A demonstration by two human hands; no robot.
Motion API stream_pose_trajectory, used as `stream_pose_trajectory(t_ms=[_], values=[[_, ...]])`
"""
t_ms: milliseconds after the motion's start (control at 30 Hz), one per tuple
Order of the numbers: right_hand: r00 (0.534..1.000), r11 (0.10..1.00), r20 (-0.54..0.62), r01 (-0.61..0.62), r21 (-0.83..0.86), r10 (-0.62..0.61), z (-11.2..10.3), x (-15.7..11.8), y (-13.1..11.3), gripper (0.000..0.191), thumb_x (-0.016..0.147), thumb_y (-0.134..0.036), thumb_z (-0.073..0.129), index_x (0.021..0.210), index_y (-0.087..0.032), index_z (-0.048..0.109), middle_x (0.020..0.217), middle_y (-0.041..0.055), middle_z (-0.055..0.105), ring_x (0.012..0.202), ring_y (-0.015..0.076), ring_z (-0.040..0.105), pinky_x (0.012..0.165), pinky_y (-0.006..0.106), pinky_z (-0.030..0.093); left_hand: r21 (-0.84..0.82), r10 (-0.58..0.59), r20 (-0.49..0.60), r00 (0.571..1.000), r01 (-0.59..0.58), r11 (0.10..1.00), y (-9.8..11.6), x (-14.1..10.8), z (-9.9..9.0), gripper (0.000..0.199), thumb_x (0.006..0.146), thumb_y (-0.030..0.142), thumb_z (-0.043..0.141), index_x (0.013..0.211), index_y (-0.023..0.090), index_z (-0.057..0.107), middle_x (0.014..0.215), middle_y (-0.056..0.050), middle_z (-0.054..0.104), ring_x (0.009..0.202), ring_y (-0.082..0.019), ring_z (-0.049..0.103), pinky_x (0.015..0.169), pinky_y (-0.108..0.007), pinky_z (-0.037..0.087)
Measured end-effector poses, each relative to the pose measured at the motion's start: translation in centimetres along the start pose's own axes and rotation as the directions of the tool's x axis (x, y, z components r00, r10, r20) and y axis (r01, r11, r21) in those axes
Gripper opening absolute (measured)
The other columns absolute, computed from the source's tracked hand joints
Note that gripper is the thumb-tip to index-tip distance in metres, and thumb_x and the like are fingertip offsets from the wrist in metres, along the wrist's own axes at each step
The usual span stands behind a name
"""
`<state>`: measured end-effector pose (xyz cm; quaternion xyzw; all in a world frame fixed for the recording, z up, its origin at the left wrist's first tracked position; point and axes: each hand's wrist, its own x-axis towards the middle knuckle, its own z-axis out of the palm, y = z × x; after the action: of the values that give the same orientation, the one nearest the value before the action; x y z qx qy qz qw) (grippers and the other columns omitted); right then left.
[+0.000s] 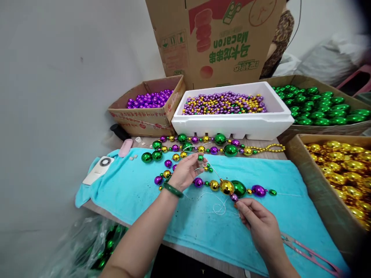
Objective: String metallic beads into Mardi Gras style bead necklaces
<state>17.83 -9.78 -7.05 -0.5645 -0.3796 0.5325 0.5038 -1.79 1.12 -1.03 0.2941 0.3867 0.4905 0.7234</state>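
Note:
My left hand (185, 172), with a green bangle (173, 190) at its wrist, pinches a small green bead (200, 157) between thumb and finger. A white string (213, 168) stretches from there to a big gold bead (227, 187). The fingers of my right hand (257, 218) are closed at a small purple bead (234, 197) just below the gold one. Behind these lies a strung row with a large green bead (239, 188) and a purple bead (259, 190). Loose string (219, 209) curls on the blue towel (139, 202) between my hands.
Finished-looking bead strands (230, 150) lie behind the towel. A white foam box (232, 125) of small beads stands between cartons of purple (137, 125) and green beads (323, 110). A carton of gold beads (315, 185) is at right, near pink-handled scissors (311, 255). A person (279, 38) is partly visible behind.

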Motion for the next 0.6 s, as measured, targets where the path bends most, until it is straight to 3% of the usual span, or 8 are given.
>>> stream_pose_trajectory(t_ms=[333, 500, 600], values=[[0.998, 0.999, 0.054, 0.023, -0.045, -0.021, 0.6, -0.6, -0.2, 0.032, 0.07, -0.048, 0.066, 0.066, -0.016, 0.062, 0.051, -0.0021, 0.043, 0.047, 0.0098, 0.039, 0.043, 0.022, 0.032, -0.089, 0.014, -0.008, 1.0, -0.015, 0.996, 0.9, -1.9, -0.8, 0.018, 0.085, 0.026, 0.054, 0.097, 0.015, 0.064, 0.087, -0.006, 0.066, 0.076, -0.012, 0.061, 0.065, -0.022, 0.049], [0.998, 0.998, 0.049, 0.044, -0.054, -0.041, 0.5, -0.8, -0.4, 0.033, 0.068, -0.049, 0.067, 0.064, -0.016, 0.062, 0.051, -0.002, 0.044, 0.047, 0.0096, 0.039, 0.042, 0.021, 0.032, -0.032, 0.056, 0.014, 0.998, -0.055, 0.998, 0.8, -2.0, -1.0, 0.02, 0.082, 0.029, 0.058, 0.096, 0.015, 0.064, 0.086, -0.007, 0.066, 0.077, -0.012, 0.061, 0.065, -0.023, 0.048], [0.998, 0.997, 0.057, 0.041, -0.062, -0.037, 0.6, -0.7, -0.7, 0.035, 0.066, -0.05, 0.068, 0.063, -0.016, 0.062, 0.05, -0.0021, 0.043, 0.046, 0.0095, 0.038, 0.042, 0.022, 0.032, 0.089, 0.11, 0.019, 0.994, -0.111, 0.99, 0.8, -2.2, -1.0, 0.026, 0.079, 0.034, 0.062, 0.096, 0.014, 0.066, 0.084, -0.007, 0.067, 0.077, -0.013, 0.06, 0.065, -0.022, 0.045]])
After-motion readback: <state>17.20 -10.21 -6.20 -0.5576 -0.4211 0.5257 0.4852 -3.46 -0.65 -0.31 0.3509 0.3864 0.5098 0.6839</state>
